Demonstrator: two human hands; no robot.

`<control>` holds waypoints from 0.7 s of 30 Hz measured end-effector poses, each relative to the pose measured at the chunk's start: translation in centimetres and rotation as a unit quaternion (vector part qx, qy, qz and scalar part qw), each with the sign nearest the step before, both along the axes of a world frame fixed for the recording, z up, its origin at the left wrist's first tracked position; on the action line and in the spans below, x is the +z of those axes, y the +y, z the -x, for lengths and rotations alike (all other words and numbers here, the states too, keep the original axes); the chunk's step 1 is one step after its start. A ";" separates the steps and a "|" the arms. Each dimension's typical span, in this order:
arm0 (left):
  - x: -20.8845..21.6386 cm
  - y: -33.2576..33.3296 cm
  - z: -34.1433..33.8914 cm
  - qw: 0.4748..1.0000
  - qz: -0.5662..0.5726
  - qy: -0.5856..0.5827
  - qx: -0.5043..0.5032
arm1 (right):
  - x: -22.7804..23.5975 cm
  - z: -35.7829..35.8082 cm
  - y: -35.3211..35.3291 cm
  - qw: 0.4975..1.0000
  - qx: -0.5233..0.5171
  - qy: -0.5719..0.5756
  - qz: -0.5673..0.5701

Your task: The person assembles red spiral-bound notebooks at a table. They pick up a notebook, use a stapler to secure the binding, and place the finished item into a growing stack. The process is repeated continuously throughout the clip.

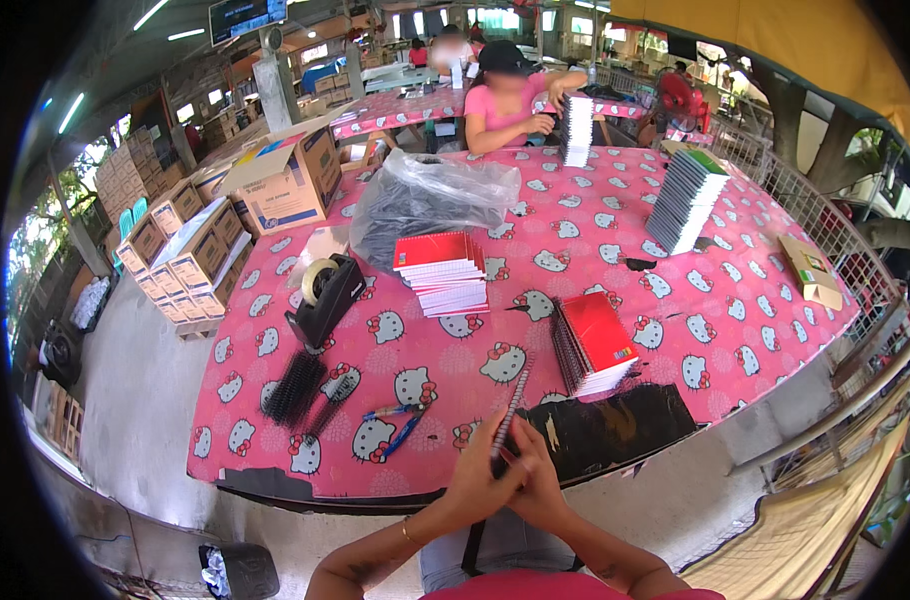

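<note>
Just past the front edge of the pink patterned table [335, 480], my left hand [478, 478] and my right hand [538, 482] come together around a thin spiral notebook [516, 398]. It stands edge-up, with its coiled edge showing; the fingers hide its lower part. Beyond my hands to the right is a stack of red-covered spiral notebooks [597, 335]. Another red stack [441, 262] sits farther back, left of centre. Blue-handled pliers [405, 432] lie left of my hands, near a bundle of black binding coils [295, 388].
A black tape dispenser [327, 300] and a plastic bag of black material [415, 205] are on the left. Taller notebook stacks [683, 205] stand back right. Across the table, a person [510, 105] handles a notebook stack [577, 130]. Cardboard boxes [285, 180] line the left side.
</note>
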State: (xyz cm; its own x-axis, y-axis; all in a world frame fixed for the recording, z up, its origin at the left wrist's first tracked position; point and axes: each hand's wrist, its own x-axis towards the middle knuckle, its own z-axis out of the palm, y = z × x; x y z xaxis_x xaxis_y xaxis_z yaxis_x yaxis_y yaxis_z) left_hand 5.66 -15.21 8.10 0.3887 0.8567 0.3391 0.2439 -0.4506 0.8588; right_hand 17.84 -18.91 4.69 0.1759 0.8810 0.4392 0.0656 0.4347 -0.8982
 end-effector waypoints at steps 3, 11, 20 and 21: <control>-2.1 2.2 2.8 0.994 0.104 -0.026 -0.031 | 0.7 -1.7 0.2 0.953 -0.084 -0.283 -0.067; -8.8 5.7 4.0 0.969 0.199 -0.140 -0.048 | 1.2 -2.4 4.7 0.874 -0.040 -0.470 -0.115; -9.9 4.7 3.8 0.993 0.048 -0.109 0.018 | 1.6 -1.8 5.0 0.851 0.004 -0.522 -0.063; -9.9 4.4 3.8 0.994 0.021 -0.103 0.030 | 1.3 -1.8 5.1 0.840 0.015 -0.541 -0.043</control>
State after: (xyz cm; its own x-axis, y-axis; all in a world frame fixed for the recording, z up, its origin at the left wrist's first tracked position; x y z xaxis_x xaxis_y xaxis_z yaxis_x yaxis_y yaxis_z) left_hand 1.89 -10.84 -1.79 0.2624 0.8915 0.3694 0.0860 -0.4029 0.9112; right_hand 19.63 -13.84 5.97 -0.3885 0.8352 0.3893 0.8117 0.5101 -0.2843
